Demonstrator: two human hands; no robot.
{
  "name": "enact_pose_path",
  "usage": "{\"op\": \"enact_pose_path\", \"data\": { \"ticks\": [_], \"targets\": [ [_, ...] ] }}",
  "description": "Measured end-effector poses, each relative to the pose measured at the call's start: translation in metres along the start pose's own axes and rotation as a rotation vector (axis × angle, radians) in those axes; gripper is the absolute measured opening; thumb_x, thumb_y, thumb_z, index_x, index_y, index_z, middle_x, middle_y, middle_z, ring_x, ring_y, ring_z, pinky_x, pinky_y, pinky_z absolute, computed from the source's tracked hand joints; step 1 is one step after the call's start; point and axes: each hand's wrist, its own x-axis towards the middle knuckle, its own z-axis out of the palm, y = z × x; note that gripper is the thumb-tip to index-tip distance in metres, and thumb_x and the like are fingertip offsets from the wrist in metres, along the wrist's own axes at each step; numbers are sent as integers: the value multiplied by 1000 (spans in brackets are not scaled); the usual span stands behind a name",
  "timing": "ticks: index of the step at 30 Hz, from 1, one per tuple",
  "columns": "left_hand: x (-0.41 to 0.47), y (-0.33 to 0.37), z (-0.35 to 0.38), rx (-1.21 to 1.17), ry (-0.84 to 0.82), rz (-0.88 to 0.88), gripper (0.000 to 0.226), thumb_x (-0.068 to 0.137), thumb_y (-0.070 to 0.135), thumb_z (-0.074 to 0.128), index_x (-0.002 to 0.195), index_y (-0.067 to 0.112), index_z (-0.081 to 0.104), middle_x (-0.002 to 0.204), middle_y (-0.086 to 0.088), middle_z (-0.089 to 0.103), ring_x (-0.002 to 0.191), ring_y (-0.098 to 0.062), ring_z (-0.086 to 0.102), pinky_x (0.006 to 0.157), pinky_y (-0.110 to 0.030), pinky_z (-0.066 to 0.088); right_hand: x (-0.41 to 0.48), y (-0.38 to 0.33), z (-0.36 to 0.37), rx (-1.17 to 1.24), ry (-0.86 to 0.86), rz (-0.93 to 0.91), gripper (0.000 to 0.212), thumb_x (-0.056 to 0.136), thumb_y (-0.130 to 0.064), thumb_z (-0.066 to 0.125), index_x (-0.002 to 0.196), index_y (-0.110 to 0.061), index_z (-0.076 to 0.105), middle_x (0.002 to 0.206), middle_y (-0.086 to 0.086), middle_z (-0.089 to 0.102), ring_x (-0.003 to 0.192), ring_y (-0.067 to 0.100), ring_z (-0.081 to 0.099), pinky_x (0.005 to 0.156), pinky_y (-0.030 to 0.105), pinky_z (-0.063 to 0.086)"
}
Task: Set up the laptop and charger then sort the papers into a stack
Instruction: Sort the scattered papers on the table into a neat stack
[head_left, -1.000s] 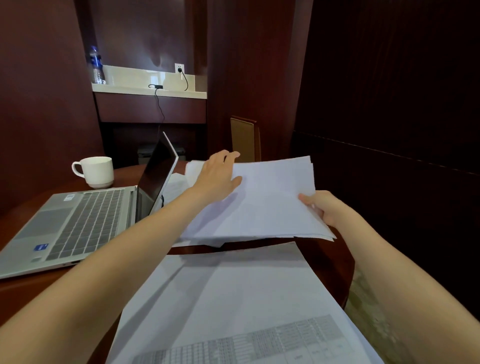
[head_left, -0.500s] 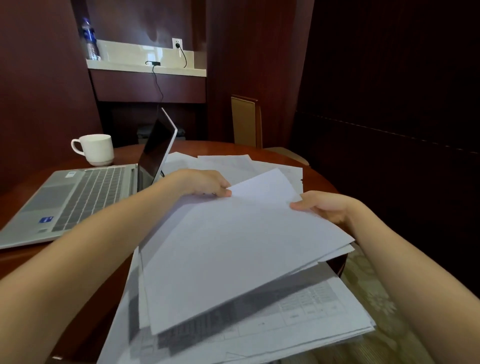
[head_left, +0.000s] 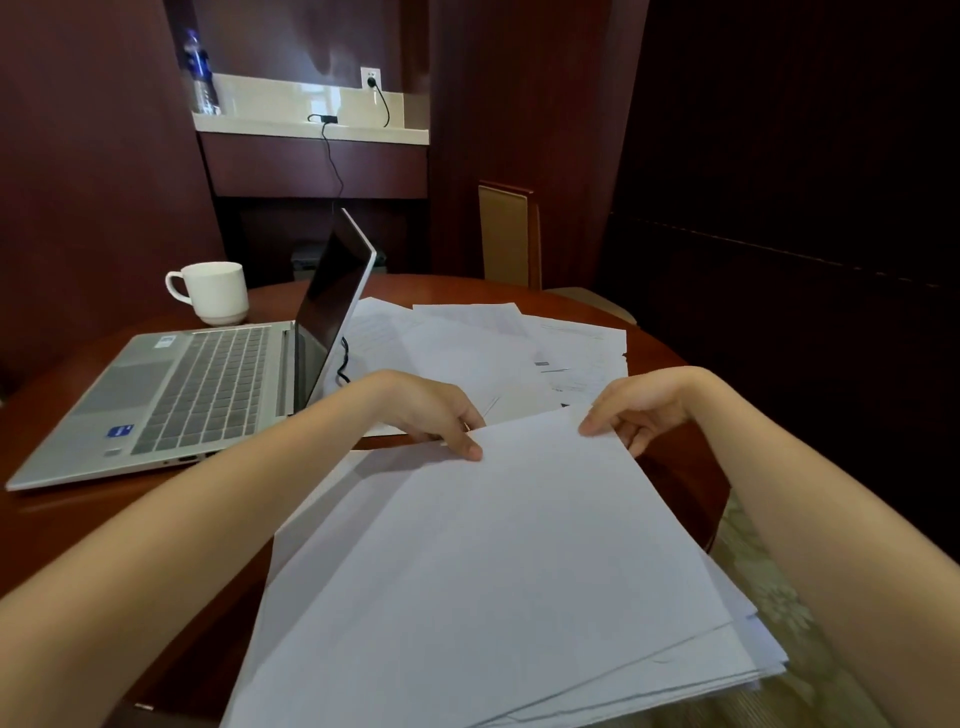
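Here, the near edge of the white blank-topped paper stack (head_left: 498, 571) is cut off by the frame, both the left hand (head_left: 431, 410) and right hand (head_left: 639, 408) pinching its far corners above the round reddish wooden table (head_left: 670, 457), where loose printed sheets (head_left: 493, 343) lie beside the open silver laptop (head_left: 208, 384), whose black charger cable (head_left: 332, 161) climbs to a wall socket (head_left: 370, 79).

I can't see the near end of the paper stack (head_left: 498, 582): the bottom edge of the frame cuts it off, and both my forearms run out at the lower corners. My left hand (head_left: 426, 410) and right hand (head_left: 644, 405) hide the fingers curled under the stack's far edge. Print on the loose sheets (head_left: 498, 343) at centre is too small to read. The laptop (head_left: 208, 384) hides part of the charger cable (head_left: 340, 364) behind its screen.
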Motion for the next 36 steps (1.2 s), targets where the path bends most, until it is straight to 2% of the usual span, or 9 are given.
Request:
{"op": "enact_pose_path", "data": {
  "ticks": [5,8,10,15,17,21,26,33,36],
  "targets": [
    [2,3,-12,-32,208,-16,31,91,32,59,119,22,54,113,-2,57,97,-14,57,82,-21,49,2,-11,-8,-121,116,147,30,89,-45,57,82,-16,62,57,-4,54,49,8,44,50,18,29],
    [16,-1,-10,105,398,-128,52,90,44,55,134,21,43,136,-3,44,120,-21,47,96,-30,39,20,-16,-13,8,398,111,35,92,-40,54,98,-8,64,64,3,50,52,11,39,46,17,33],
    [26,-3,-3,194,425,-195,68,86,48,57,141,18,32,140,-6,42,126,-26,42,99,-34,37,35,-21,-12,136,529,54,33,95,-28,51,114,-3,59,80,8,55,57,13,46,55,21,44],
    [38,1,6,311,467,-221,73,80,47,60,138,12,32,128,-6,52,110,-24,49,86,-31,43,62,-34,5,371,571,31,48,91,-11,54,136,-5,38,122,20,50,98,28,57,80,37,52],
    [38,6,2,375,468,-227,72,80,44,64,136,11,35,126,-8,52,107,-24,50,80,-29,43,68,-37,6,431,588,58,50,89,-7,56,135,-6,37,124,20,52,105,29,55,83,38,51],
    [37,13,0,517,425,-239,51,83,34,63,123,7,46,114,-10,57,93,-23,50,71,-28,40,72,-38,2,501,563,129,45,86,-12,62,126,-5,45,84,9,51,78,18,49,65,24,46],
    [40,8,2,681,544,-190,15,89,1,45,101,7,51,70,-3,36,81,-22,45,66,-26,37,78,-44,13,366,518,107,23,87,-11,61,101,-9,42,77,6,43,60,14,40,50,19,29],
    [33,-7,-18,424,732,-132,23,89,1,42,110,0,50,112,-17,56,94,-32,53,69,-30,39,73,-41,6,327,572,100,10,92,-5,54,90,-6,45,79,9,43,70,16,46,62,20,41],
    [27,-9,-28,321,844,-96,28,88,-1,42,115,3,50,105,-17,56,90,-33,52,68,-32,39,65,-35,-3,330,612,126,6,94,-4,49,94,-5,42,70,9,43,59,14,43,51,19,32]
  ]
}}
